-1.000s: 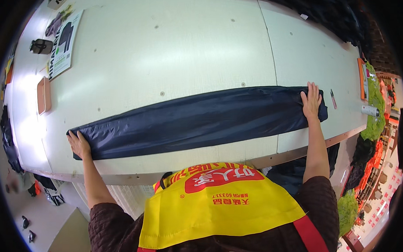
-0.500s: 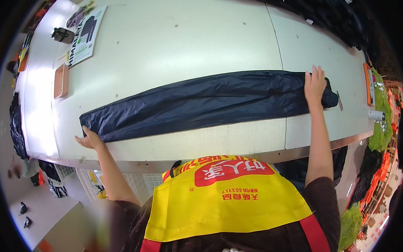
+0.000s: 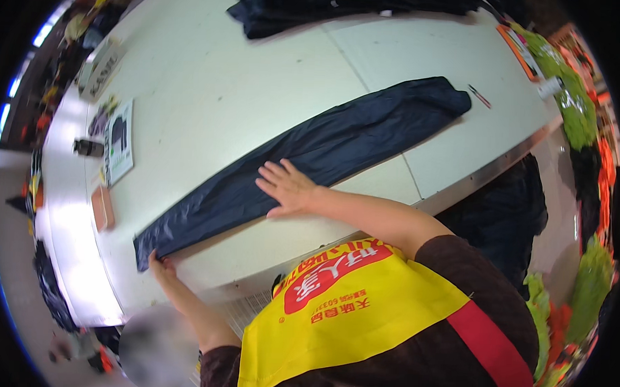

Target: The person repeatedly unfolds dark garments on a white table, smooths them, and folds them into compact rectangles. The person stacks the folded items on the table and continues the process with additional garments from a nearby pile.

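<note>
A long strip of folded, shiny navy fabric, apparently a garment [image 3: 353,130], lies slantwise across the white table [image 3: 245,102]. My left hand [image 3: 161,265] is at its near left corner, with thumb and fingers closed on the edge. Flat on the middle of the strip rests my right hand [image 3: 285,187], fingers spread and nothing gripped. The far right end of the fabric lies loose, and a small red and black tool [image 3: 479,96] is just beyond it.
Dark garments [image 3: 357,11] are heaped at the back edge. On the left are a pinkish box [image 3: 103,208], a black bottle [image 3: 87,147] and a printed card [image 3: 120,142]. An orange-edged tray [image 3: 518,52] and a white roll [image 3: 550,87] stand at the right edge.
My right hand has left the right end of the fabric and come to its middle. My left hand has closed on the left corner. The view has turned.
</note>
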`<action>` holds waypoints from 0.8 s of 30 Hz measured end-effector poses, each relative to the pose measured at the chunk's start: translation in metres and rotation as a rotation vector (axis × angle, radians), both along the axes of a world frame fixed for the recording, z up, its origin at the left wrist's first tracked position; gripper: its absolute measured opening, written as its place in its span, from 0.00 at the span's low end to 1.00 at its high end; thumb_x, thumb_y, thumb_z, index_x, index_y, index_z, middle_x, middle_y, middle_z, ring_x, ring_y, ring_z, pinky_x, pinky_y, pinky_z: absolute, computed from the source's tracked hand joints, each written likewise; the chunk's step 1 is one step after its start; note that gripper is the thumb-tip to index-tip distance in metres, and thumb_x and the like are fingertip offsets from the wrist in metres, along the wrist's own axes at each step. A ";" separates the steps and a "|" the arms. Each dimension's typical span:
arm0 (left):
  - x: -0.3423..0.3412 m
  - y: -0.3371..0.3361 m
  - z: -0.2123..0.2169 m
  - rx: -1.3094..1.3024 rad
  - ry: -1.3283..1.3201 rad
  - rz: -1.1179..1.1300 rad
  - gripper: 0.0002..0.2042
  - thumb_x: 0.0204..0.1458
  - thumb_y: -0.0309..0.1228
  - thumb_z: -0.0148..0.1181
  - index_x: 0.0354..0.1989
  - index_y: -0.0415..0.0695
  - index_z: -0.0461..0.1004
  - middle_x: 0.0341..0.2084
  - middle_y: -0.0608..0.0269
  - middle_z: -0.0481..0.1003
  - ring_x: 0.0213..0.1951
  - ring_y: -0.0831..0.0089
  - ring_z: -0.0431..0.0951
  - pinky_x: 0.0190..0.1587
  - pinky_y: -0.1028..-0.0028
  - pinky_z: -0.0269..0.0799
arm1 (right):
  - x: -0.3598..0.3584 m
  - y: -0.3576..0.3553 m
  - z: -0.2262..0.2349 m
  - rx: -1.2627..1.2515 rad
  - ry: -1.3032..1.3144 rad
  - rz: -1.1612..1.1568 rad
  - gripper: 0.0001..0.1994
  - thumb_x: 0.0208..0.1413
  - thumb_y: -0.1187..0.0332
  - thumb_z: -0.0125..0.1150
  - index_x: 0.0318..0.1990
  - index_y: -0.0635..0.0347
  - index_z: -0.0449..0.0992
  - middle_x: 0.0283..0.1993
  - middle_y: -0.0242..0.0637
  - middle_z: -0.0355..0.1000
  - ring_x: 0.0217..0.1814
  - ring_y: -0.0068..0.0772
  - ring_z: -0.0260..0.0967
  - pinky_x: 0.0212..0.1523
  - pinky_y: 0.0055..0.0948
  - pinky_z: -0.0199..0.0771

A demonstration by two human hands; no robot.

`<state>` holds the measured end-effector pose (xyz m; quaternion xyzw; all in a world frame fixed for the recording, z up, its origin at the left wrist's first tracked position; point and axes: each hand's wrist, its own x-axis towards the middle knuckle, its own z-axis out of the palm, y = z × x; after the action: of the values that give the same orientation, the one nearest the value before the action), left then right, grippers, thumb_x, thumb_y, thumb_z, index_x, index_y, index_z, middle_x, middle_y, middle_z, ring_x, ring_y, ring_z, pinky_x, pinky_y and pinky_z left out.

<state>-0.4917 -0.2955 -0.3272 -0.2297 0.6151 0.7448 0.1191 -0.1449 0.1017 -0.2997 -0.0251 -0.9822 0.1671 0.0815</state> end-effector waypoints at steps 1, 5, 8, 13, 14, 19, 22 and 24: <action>0.000 0.029 0.024 0.061 0.168 -0.004 0.06 0.44 0.29 0.56 0.29 0.42 0.71 0.23 0.64 0.74 0.21 0.72 0.73 0.20 0.81 0.68 | 0.004 0.001 0.008 0.046 -0.018 -0.001 0.41 0.47 0.39 0.50 0.61 0.63 0.57 0.66 0.51 0.47 0.70 0.49 0.37 0.65 0.51 0.35; 0.079 0.163 0.212 0.215 0.643 -0.020 0.21 0.45 0.31 0.49 0.46 0.28 0.67 0.42 0.47 0.73 0.45 0.56 0.74 0.51 0.65 0.70 | 0.016 -0.010 0.007 0.022 -0.107 0.035 0.42 0.47 0.40 0.50 0.63 0.61 0.53 0.67 0.51 0.45 0.71 0.48 0.35 0.66 0.50 0.32; 0.148 0.253 0.303 0.266 0.933 -0.233 0.18 0.46 0.28 0.55 0.44 0.30 0.69 0.38 0.45 0.73 0.37 0.55 0.77 0.38 0.63 0.78 | 0.011 -0.025 -0.003 -0.030 -0.016 0.184 0.42 0.47 0.40 0.50 0.64 0.59 0.52 0.68 0.50 0.42 0.72 0.47 0.33 0.66 0.50 0.31; 0.299 0.419 0.275 0.157 1.244 -0.677 0.13 0.48 0.18 0.53 0.44 0.35 0.70 0.37 0.54 0.74 0.34 0.67 0.75 0.38 0.71 0.73 | 0.036 -0.031 0.031 -0.025 -0.249 0.057 0.42 0.46 0.40 0.51 0.64 0.57 0.52 0.68 0.49 0.42 0.71 0.50 0.33 0.65 0.54 0.30; 0.320 0.444 0.244 0.010 1.420 -0.736 0.14 0.49 0.21 0.51 0.46 0.39 0.70 0.39 0.51 0.75 0.36 0.60 0.77 0.39 0.69 0.72 | 0.041 -0.036 0.031 -0.057 -0.281 0.028 0.42 0.46 0.40 0.51 0.64 0.56 0.52 0.69 0.49 0.42 0.71 0.50 0.33 0.65 0.56 0.30; 0.446 0.538 0.114 -0.380 1.562 -1.538 0.25 0.41 0.27 0.54 0.54 0.47 0.65 0.36 0.51 0.75 0.34 0.56 0.76 0.36 0.65 0.72 | 0.081 -0.030 -0.003 0.010 -0.027 0.086 0.32 0.48 0.46 0.52 0.56 0.57 0.60 0.60 0.47 0.52 0.63 0.50 0.45 0.58 0.51 0.44; 0.450 0.537 0.061 -0.541 1.515 -1.786 0.25 0.46 0.30 0.56 0.56 0.44 0.63 0.34 0.50 0.73 0.37 0.55 0.74 0.41 0.65 0.69 | 0.107 -0.022 0.007 -0.066 0.155 0.142 0.26 0.49 0.50 0.53 0.51 0.58 0.65 0.53 0.46 0.61 0.57 0.47 0.55 0.53 0.45 0.54; 0.446 0.530 0.058 -0.408 1.492 -1.803 0.25 0.47 0.31 0.56 0.56 0.42 0.62 0.34 0.50 0.73 0.39 0.55 0.72 0.44 0.64 0.67 | 0.121 -0.011 0.015 -0.130 0.230 0.156 0.22 0.51 0.53 0.54 0.47 0.59 0.68 0.49 0.45 0.66 0.52 0.45 0.62 0.50 0.41 0.61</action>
<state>-0.0454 0.2349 -0.2696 0.7621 0.5796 0.2303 0.1738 -0.0235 0.0910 -0.2851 0.0651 -0.9526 0.2378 0.1783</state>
